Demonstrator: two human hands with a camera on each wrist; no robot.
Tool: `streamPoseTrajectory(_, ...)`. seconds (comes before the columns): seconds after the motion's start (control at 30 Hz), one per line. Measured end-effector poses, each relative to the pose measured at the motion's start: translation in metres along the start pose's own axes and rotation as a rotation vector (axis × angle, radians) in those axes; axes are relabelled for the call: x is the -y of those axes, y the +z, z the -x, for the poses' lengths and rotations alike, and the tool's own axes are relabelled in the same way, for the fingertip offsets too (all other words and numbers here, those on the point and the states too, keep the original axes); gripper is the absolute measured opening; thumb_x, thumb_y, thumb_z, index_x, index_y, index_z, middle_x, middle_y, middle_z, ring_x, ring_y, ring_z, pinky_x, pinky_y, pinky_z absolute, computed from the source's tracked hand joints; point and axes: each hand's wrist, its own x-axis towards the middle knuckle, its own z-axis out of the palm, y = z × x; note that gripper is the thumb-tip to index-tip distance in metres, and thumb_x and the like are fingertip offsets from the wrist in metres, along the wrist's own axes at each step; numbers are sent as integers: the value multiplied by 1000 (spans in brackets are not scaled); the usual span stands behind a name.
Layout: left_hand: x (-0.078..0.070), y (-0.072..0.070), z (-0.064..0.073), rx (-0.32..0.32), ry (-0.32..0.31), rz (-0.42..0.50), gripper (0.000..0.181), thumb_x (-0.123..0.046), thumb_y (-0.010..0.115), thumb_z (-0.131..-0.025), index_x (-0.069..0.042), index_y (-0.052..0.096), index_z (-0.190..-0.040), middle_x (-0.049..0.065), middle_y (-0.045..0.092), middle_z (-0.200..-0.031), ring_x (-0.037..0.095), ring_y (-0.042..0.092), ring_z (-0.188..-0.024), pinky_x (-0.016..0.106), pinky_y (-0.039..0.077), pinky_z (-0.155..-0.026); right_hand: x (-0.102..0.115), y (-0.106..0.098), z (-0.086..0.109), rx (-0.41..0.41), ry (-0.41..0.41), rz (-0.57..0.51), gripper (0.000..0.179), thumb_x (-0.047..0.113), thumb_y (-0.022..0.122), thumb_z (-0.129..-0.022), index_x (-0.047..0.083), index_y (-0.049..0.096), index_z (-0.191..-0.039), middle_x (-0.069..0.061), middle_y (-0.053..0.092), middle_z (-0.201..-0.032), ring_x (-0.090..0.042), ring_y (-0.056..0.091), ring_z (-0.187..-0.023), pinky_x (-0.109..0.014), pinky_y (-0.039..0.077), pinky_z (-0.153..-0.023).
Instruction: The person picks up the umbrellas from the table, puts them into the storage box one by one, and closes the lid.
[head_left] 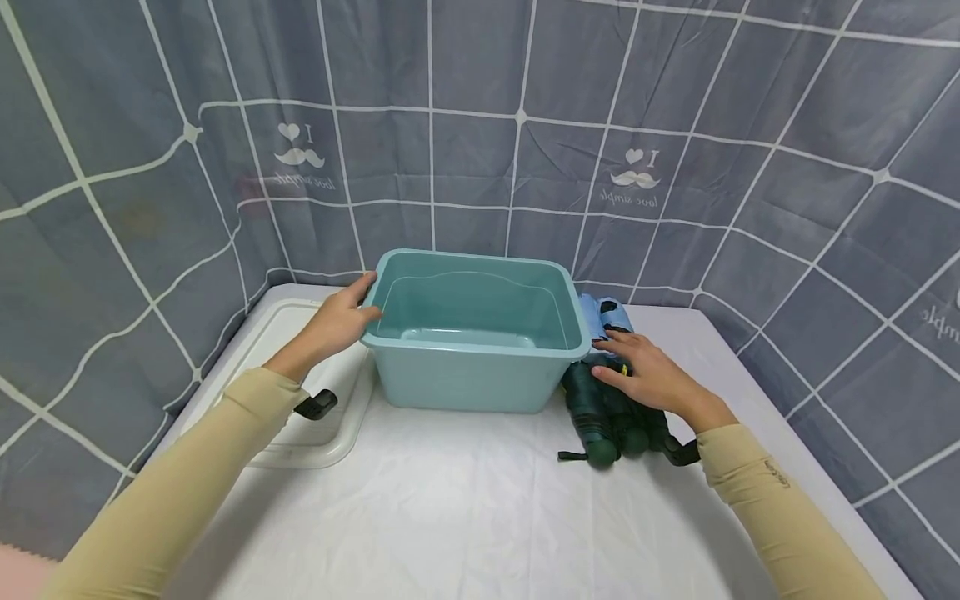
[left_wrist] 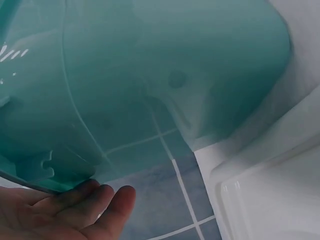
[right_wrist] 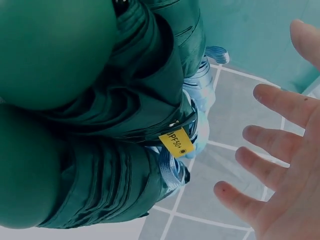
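And there's your L hand (head_left: 333, 323) on the teal plastic tub (head_left: 457, 379), fingers curled to the rim at its L end, so you've got hold of it there. Tub's upright, long side facing you, sitting twd the back edge of the white counter (head_left: 480, 517), abt midway across.

Over to your R hand (head_left: 652, 375): fingers spread wide, nothing in its grasp, hanging above the dark-green folded umbrellas (head_left: 596, 417). In the R wrist view, a gap shows btwn your fingertips and the fabric.

Those umbrellas lie side by side just R of the tub, btwn it and the counter's R edge, rounded ends pointing your way, a yellow UPF50+ label (right_wrist: 176, 142) on one. Beyond them, nearer the back edge, there's a light-blue folded bundle (head_left: 591, 315); details too small to call.

Swing L: a white plastic lid (head_left: 345, 392) lies flat along the counter's L edge, reaching twd the back L corner, your tan sleeve (head_left: 187, 475) crossing over it. Bkgd's a grey curtain (head_left: 472, 158) w/ white grid lines + moustache prints.
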Motion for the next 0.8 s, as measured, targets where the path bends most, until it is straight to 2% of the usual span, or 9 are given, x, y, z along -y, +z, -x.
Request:
streamPoseTrajectory(0.27,-6,-2,3,-31,16,-74,72,-17,45,-98,-5,14,-162,22,23,-164,40,26,-150,56,29,-117,-4,0,-1,-19,-14,-28,60,47,58,-100,9,53,-147,-27,36,-157,-50,31,-144,-70,26,-111)
streamPoseTrajectory(0.47,-8,-7,10,-24,30,-117,72,-18,45,-96,-3,16,-161,25,26,-161,41,30,-148,56,32,-115,-5,-2,-2,-16,-8,-41,59,46,58,-100,9,54,-146,-26,38,-156,-48,32,-144,-68,26,-112)
streamPoseTrajectory(0.67,-9,-11,20,-16,37,-156,71,-17,45,-96,-2,18,-160,27,28,-160,40,38,-143,55,37,-106,-3,-2,-1,-25,-33,-59,59,44,59,-101,6,54,-146,-24,47,-151,-45,41,-141,-65,32,-111)
streamPoseTrajectory(0.8,-10,-11,26,-16,41,-173,70,-17,44,-97,0,18,-160,27,29,-159,41,40,-142,55,38,-107,-2,-2,-1,-32,-49,-65,59,42,60,-100,4,54,-145,-23,51,-148,-44,44,-139,-63,35,-110)
